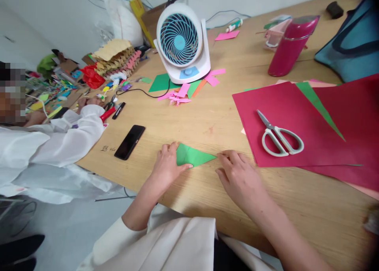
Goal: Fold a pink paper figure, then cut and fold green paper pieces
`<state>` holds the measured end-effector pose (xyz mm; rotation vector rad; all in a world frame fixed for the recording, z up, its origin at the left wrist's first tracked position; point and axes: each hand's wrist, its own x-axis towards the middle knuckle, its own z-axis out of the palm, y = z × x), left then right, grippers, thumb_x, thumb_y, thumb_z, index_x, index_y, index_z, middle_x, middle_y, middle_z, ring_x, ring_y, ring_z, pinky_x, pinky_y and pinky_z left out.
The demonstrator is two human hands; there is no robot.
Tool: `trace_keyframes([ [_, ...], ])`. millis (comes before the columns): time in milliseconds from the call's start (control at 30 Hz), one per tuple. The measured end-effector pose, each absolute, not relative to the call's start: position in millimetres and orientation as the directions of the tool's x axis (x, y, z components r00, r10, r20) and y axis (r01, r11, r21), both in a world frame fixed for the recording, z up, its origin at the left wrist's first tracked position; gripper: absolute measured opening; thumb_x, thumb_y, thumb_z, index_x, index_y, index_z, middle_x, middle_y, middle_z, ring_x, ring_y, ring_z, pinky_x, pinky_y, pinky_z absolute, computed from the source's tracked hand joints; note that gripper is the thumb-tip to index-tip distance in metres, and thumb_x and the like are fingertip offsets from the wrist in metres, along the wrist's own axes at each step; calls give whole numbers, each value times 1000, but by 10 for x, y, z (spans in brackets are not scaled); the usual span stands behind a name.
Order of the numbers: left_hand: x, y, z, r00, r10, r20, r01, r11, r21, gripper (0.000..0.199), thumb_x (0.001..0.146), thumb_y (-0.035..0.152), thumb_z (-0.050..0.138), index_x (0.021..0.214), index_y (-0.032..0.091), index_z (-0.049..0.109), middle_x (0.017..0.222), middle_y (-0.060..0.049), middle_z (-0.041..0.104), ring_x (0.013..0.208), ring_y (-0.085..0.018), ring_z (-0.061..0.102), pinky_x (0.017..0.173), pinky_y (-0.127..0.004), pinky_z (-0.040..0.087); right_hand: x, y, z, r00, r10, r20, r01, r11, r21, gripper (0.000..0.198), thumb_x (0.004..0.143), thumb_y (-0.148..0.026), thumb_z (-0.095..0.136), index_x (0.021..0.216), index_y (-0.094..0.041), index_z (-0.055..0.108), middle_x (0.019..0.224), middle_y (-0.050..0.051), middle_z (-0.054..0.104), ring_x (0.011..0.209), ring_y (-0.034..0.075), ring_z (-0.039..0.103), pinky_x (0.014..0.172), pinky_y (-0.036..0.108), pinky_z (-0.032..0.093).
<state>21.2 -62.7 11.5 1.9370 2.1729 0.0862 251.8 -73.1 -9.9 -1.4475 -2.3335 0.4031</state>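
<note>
Holding tapered green paper point(194, 156) on wood-grained tabletop point(183, 123)

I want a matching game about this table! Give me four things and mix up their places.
Things:
1. thin green paper triangle
2. white-handled metal scissors
3. flat black rectangular phone
4. tall magenta bottle

Places:
A. on a large red paper sheet
B. with a blue bag to its right
C. between the left hand and right hand
D. on bare wood, left of both hands

Pairs: 1-C, 2-A, 3-D, 4-B.
</note>
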Motion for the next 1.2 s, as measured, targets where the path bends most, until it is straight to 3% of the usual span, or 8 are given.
trace_keyframes([
  [200, 203, -662, 71, -211, 960, -182, 922, 257, 288, 81, 65, 35, 83, 133, 12, 44, 124, -18, 59, 116, -34, 59, 98, -43, 47, 2534, -691, -185, -413, 879, 239, 762, 477, -438, 32, 93, -16, 49, 122, -9, 61, 115, 16, 63, 106, 30, 57, 92, 44, 50],
  [367, 103, -625, 34, -165, 968, -191, 920, 221, 324, 54, 69, 33, 79, 116, 17, 57, 116, -14, 66, 109, -33, 62, 90, -42, 48, 2544, -641, -237, -388, 884, 261, 740, 468, -483, 29, 93, -16, 48, 117, -13, 62, 112, 15, 63, 106, 29, 59, 90, 46, 52],
  [533, 32, -549, 126, 22, 976, -215, 872, 87, 482, 12, 77, 27, 69, 84, 20, 61, 86, -4, 68, 81, -22, 62, 73, -32, 45, 2566, -606, -272, -348, 913, 214, 681, 403, -611, 31, 94, -23, 50, 123, -17, 61, 115, 13, 63, 107, 27, 62, 90, 45, 53],
  [700, 115, -248, 422, 400, 895, -198, 733, -183, 656, 11, 76, 26, 69, 75, 20, 59, 73, 3, 60, 68, -15, 54, 61, -27, 35, 2553, -487, -132, -387, 922, 1, 417, 176, -892, 54, 87, -43, 64, 135, -23, 52, 122, 11, 66, 106, 25, 65, 85, 40, 57],
  [800, 205, 27, 532, 554, 816, -163, 582, -240, 777, 14, 72, 23, 71, 72, 18, 57, 67, 5, 55, 62, -12, 50, 56, -24, 31, 2481, -369, 18, -474, 863, -177, 343, -5, -940, 39, 84, -45, 67, 115, -20, 66, 94, 6, 72, 80, 20, 67, 65, 30, 55],
  [933, 204, 357, 490, 574, 814, -91, 235, -58, 970, 26, 77, 35, 72, 93, 16, 62, 80, 0, 64, 69, -12, 57, 61, -23, 40, 2362, -221, 114, -377, 886, -271, 265, -178, -948, 31, 83, -48, 67, 84, -17, 68, 66, 0, 65, 54, 12, 53, 46, 23, 39],
  [1067, 125, 469, 288, 536, 833, -138, -22, 177, 984, 45, 77, 57, 71, 93, 15, 65, 83, -2, 66, 74, -11, 59, 71, -24, 44, 2233, -91, 46, -163, 968, -191, 111, -175, -978, 35, 79, -52, 70, 78, -18, 65, 65, 0, 65, 58, 14, 57, 50, 25, 43],
  [1200, 190, 383, 22, 552, 815, -178, -105, 280, 954, 46, 65, 47, 84, 93, 14, 68, 86, -4, 68, 75, -11, 59, 74, -25, 44, 2041, -3, -64, 44, 991, -127, 22, -128, -991, 37, 75, -54, 72, 84, -19, 67, 76, 5, 71, 74, 21, 66, 59, 28, 50],
])
